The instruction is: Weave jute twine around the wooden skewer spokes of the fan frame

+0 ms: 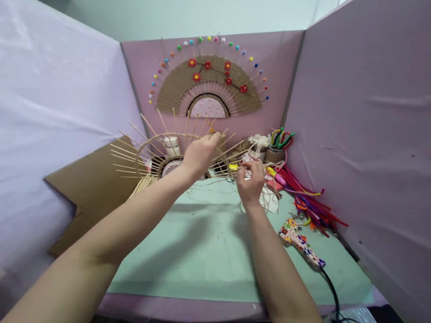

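A half-round fan frame (182, 129) of thin wooden sticks spreads out in front of me, a band of brown twine (150, 138) running across the sticks. My left hand (200, 155) is closed on the upper right part of this frame, its fingertips partly hidden. The frame's small curved base (166, 164) shows left of my wrist. To the right, my right hand (251, 180) pinches what looks like a thin strand of the twine beside the right-hand sticks. Behind it lie tangled strands and a white paper piece (270, 199).
A finished fan (211, 82) with red flowers hangs on the back panel. Brown cardboard (102, 182) leans at left. At right are scissors (281, 138) in a holder, coloured pipe cleaners (311, 197) and a patterned glue gun (302, 243) with a black cord on the green tabletop (201, 256).
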Demonstrator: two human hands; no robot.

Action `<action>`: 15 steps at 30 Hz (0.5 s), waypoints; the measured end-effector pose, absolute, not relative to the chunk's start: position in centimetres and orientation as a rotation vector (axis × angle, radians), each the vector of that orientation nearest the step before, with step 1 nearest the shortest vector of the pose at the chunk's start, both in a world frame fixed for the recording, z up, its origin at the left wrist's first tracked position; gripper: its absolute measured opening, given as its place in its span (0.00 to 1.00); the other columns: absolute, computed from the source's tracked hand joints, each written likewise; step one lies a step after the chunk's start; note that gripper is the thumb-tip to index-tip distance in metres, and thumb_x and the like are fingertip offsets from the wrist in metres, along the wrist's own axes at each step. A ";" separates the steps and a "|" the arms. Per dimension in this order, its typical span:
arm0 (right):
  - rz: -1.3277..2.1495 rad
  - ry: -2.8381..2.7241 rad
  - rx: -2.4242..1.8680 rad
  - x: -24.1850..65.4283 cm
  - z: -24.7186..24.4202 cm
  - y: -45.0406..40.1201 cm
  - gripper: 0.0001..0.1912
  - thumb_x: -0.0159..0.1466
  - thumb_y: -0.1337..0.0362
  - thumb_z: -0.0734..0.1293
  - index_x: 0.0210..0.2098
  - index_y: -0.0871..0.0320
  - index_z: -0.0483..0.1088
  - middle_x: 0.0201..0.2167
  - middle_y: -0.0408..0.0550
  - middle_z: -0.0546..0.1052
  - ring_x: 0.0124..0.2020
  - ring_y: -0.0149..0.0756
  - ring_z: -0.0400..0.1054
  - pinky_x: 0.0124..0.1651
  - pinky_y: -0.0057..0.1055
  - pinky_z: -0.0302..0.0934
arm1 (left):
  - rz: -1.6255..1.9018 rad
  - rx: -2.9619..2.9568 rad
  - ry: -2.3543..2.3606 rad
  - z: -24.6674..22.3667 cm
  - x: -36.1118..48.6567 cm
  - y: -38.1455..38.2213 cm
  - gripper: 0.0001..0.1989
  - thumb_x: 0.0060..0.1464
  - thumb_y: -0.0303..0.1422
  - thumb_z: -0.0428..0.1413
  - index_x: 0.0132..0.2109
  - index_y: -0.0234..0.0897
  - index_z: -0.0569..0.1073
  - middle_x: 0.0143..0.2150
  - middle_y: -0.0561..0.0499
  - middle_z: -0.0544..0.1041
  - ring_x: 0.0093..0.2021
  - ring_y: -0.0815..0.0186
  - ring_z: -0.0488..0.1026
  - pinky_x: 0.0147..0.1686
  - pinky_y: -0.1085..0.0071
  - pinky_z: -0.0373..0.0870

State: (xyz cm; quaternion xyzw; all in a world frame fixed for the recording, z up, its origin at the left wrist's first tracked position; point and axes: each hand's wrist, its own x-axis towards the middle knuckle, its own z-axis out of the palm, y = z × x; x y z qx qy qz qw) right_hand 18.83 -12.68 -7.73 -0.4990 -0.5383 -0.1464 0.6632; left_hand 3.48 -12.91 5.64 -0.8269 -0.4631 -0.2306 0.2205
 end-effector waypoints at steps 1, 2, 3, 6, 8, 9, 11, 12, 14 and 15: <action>-0.369 -1.258 -1.117 18.1 -7.6 -13.0 0.06 0.63 0.64 0.61 0.36 0.57 0.70 0.36 0.50 0.73 0.43 0.41 0.66 0.50 0.38 0.58 | -0.684 -2.289 -1.261 5.4 3.4 -12.9 0.18 0.62 0.28 0.49 0.59 0.37 0.66 0.45 0.41 0.77 0.44 0.58 0.77 0.41 0.69 0.69; -0.400 -1.286 -1.128 17.5 -7.5 -13.3 0.07 0.63 0.62 0.63 0.38 0.57 0.71 0.37 0.50 0.73 0.43 0.42 0.66 0.50 0.39 0.57 | -0.736 -2.291 -1.242 5.1 3.4 -13.0 0.19 0.62 0.28 0.50 0.60 0.37 0.65 0.46 0.41 0.77 0.45 0.58 0.77 0.41 0.69 0.69; -0.426 -1.293 -1.152 16.9 -7.4 -13.6 0.09 0.63 0.60 0.64 0.39 0.57 0.71 0.39 0.51 0.73 0.44 0.42 0.65 0.50 0.39 0.56 | -0.794 -2.291 -1.224 4.8 3.4 -13.0 0.20 0.61 0.28 0.50 0.60 0.37 0.65 0.47 0.42 0.77 0.46 0.59 0.76 0.42 0.69 0.69; -0.474 -1.239 -1.221 16.2 -7.4 -14.0 0.08 0.65 0.60 0.64 0.39 0.56 0.72 0.39 0.52 0.73 0.44 0.43 0.64 0.50 0.40 0.55 | -0.957 -2.287 -1.176 3.5 3.1 -13.2 0.20 0.61 0.28 0.51 0.60 0.38 0.65 0.48 0.44 0.77 0.47 0.61 0.76 0.44 0.71 0.68; -0.480 -1.223 -1.205 16.4 -7.5 -13.9 0.06 0.65 0.61 0.63 0.36 0.56 0.71 0.36 0.50 0.72 0.42 0.42 0.65 0.49 0.39 0.56 | -1.026 -2.284 -1.154 2.8 2.8 -13.1 0.20 0.61 0.28 0.51 0.60 0.39 0.66 0.46 0.45 0.78 0.46 0.62 0.76 0.44 0.71 0.68; -0.471 -1.217 -1.176 16.6 -7.6 -13.8 0.06 0.64 0.62 0.63 0.35 0.56 0.70 0.34 0.49 0.72 0.41 0.41 0.65 0.48 0.39 0.57 | -1.045 -2.280 -1.150 2.7 2.6 -13.0 0.20 0.61 0.28 0.51 0.60 0.39 0.66 0.46 0.45 0.78 0.46 0.62 0.76 0.44 0.71 0.68; -0.416 -1.149 -1.116 17.1 -7.8 -13.4 0.04 0.63 0.63 0.63 0.34 0.55 0.66 0.33 0.48 0.70 0.39 0.40 0.64 0.46 0.38 0.59 | -1.059 -2.268 -1.142 2.8 2.2 -12.6 0.19 0.61 0.27 0.51 0.59 0.38 0.67 0.45 0.45 0.78 0.45 0.63 0.76 0.44 0.71 0.68; -0.372 -1.072 -1.102 17.5 -7.9 -13.2 0.03 0.62 0.63 0.62 0.34 0.55 0.65 0.33 0.47 0.69 0.38 0.39 0.64 0.45 0.37 0.59 | -1.055 -2.259 -1.136 3.2 2.1 -12.4 0.19 0.61 0.27 0.51 0.58 0.37 0.68 0.45 0.45 0.78 0.45 0.63 0.76 0.45 0.71 0.69; -0.255 -0.869 -1.109 18.4 -8.4 -12.5 0.03 0.60 0.65 0.60 0.35 0.55 0.62 0.34 0.47 0.67 0.37 0.38 0.63 0.44 0.36 0.60 | -1.026 -2.246 -1.107 4.2 1.9 -12.1 0.18 0.61 0.27 0.51 0.58 0.37 0.68 0.44 0.45 0.78 0.45 0.63 0.75 0.45 0.71 0.69; -0.167 -0.778 -1.117 18.9 -8.8 -12.1 0.05 0.59 0.66 0.58 0.36 0.55 0.61 0.36 0.48 0.66 0.38 0.38 0.63 0.44 0.36 0.60 | -1.000 -2.242 -1.088 5.0 1.9 -12.0 0.18 0.61 0.26 0.51 0.58 0.37 0.68 0.44 0.45 0.78 0.45 0.64 0.75 0.45 0.71 0.69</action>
